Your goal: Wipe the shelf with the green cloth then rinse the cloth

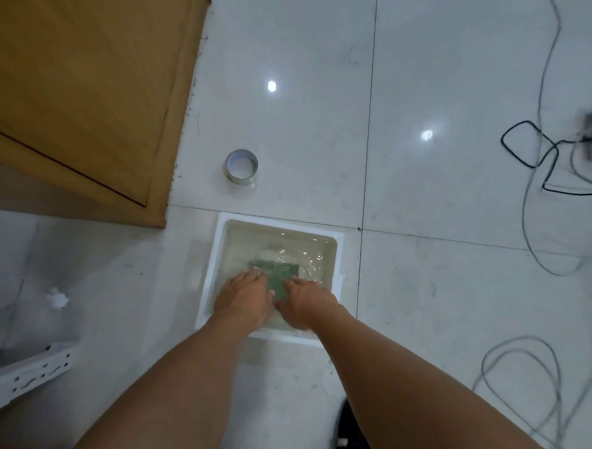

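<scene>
Fingers (256, 272) of L hand (243, 297) & R hand (307, 302) lie near-flat on green cloth (281, 270), pressing it underwater in white tub (338, 256) on floor (445, 285), prob. so rinse water soaks thru.

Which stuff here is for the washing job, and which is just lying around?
For the job: cloth, tub of water, left hand, right hand.
Just lying about: tape roll, cables.

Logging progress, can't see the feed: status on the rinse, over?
On green cloth: left hand, right hand, grip unclear. Cloth underwater in white tub. Nothing blocking.
</scene>
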`<move>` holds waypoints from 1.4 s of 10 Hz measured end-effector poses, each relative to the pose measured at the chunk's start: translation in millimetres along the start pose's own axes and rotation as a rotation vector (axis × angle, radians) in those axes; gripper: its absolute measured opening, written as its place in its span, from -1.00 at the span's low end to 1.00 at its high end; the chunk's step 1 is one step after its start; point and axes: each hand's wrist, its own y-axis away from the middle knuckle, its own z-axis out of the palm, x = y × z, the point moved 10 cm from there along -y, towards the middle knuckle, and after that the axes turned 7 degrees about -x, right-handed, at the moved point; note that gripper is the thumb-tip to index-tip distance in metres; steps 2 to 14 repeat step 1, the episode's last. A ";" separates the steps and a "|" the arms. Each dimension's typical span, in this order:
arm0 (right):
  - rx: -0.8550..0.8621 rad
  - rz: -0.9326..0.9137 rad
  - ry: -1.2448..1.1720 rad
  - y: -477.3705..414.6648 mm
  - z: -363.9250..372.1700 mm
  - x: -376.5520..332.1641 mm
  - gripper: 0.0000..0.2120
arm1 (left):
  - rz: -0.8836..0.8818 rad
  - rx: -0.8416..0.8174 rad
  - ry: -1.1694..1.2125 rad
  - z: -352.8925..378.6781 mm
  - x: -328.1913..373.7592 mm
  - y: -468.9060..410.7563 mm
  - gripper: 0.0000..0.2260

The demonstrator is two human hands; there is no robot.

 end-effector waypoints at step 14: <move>-0.002 0.001 0.021 40.2 -32.1 -15.8 -0.38 | -0.021 0.006 -0.023 -40.6 14.2 40.7 -0.56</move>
